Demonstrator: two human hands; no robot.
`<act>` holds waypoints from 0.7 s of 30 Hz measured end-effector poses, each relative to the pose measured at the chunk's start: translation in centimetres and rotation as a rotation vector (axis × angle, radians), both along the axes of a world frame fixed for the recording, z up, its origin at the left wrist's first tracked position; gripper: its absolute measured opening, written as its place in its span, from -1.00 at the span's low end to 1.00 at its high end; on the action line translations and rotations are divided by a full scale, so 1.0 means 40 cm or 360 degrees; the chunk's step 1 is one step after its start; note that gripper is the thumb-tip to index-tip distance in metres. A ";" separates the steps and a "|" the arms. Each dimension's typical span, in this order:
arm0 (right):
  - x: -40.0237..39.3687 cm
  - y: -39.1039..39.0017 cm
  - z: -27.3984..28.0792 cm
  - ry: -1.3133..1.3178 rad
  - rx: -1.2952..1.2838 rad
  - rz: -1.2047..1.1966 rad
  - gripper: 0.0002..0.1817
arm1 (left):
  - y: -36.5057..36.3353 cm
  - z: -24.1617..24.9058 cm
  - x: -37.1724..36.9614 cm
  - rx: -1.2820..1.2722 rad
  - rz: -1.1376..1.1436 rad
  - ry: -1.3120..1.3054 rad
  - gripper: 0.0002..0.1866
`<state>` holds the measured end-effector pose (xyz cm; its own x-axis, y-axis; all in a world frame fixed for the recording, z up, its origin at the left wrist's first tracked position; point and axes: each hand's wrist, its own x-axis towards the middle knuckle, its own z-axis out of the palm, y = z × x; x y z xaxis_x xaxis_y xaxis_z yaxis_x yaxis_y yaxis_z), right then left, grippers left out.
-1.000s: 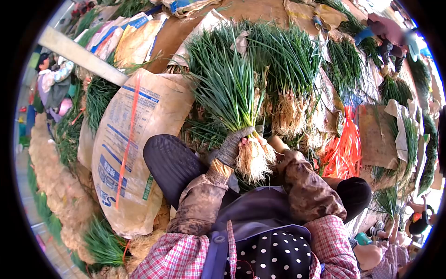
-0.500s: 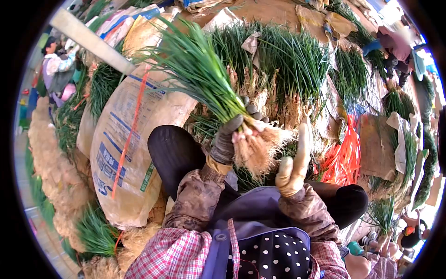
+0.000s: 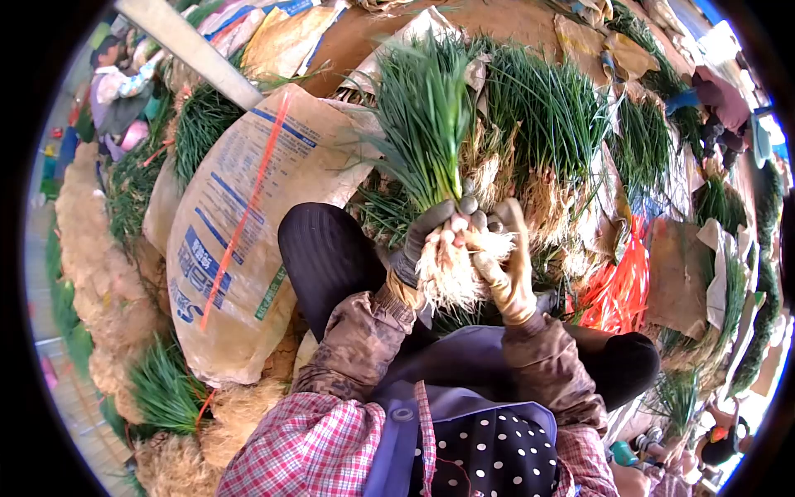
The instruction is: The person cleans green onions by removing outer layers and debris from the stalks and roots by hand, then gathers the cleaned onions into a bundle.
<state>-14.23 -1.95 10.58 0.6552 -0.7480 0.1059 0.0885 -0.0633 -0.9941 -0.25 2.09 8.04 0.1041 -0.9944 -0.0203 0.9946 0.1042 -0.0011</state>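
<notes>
My left hand [image 3: 418, 248], in a dark grey glove, is closed around a bunch of green onions [image 3: 443, 141] just above the bulbs. Its long leaves point away from me, and the pinkish bulbs and pale stringy roots [image 3: 447, 269] hang toward my lap. From the right, my right hand [image 3: 512, 269], in a yellowish glove, has its bent fingers and thumb on the bulbs and roots. Part of that grip is smeared or hidden. Beyond both hands lie more green onions [image 3: 542, 108] in a thick row, roots toward me.
A big printed plastic sack [image 3: 224, 224] with an orange strip stands by my left knee. Orange-red ties [image 3: 617, 286] lie to the right near a brown sheet [image 3: 679, 269]. Tied onions [image 3: 170, 385] sit at lower left. Other people [image 3: 120, 91] are at the edges.
The bunch has swung from leaning left to nearly upright. My right hand has come in from beside the roots, its extended finger bending, and now touches the bunch. The view has shifted slightly.
</notes>
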 end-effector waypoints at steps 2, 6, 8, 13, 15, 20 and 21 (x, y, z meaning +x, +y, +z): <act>-0.019 0.012 0.000 0.0202 0.0151 0.0505 -0.34 | 0.003 0.046 0.014 -0.0327 0.0001 0.0065 -0.75; -0.103 0.058 0.132 0.0545 0.0668 0.0661 -0.70 | 0.019 0.073 0.072 -0.1122 0.0067 0.0038 -0.63; -0.172 0.002 0.117 0.0783 0.0538 0.0803 -0.78 | 0.011 0.064 0.096 -0.1506 0.0044 -0.0134 -0.55; -0.258 -0.066 -0.024 0.1039 -0.0277 0.0364 -0.84 | 0.057 0.083 0.137 -0.1840 -0.0211 -0.0308 -0.52; -0.209 -0.075 0.029 0.1028 -0.0042 0.0486 -0.88 | 0.078 0.087 0.130 -0.1783 -0.0275 -0.0261 -0.50; -0.018 -0.021 0.158 0.0242 -0.0206 0.0484 -0.55 | 0.094 0.070 0.080 -0.1688 -0.0255 -0.0130 -0.47; 0.012 -0.015 0.178 0.0143 -0.0288 0.0543 -0.52 | 0.099 0.069 0.066 -0.1626 -0.0238 -0.0097 -0.48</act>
<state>-13.76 -2.56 17.70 0.8755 -0.4602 0.1474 0.0482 -0.2204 -0.9742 2.38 6.06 10.80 -0.0495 -0.5372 0.8420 0.9986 -0.0431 0.0312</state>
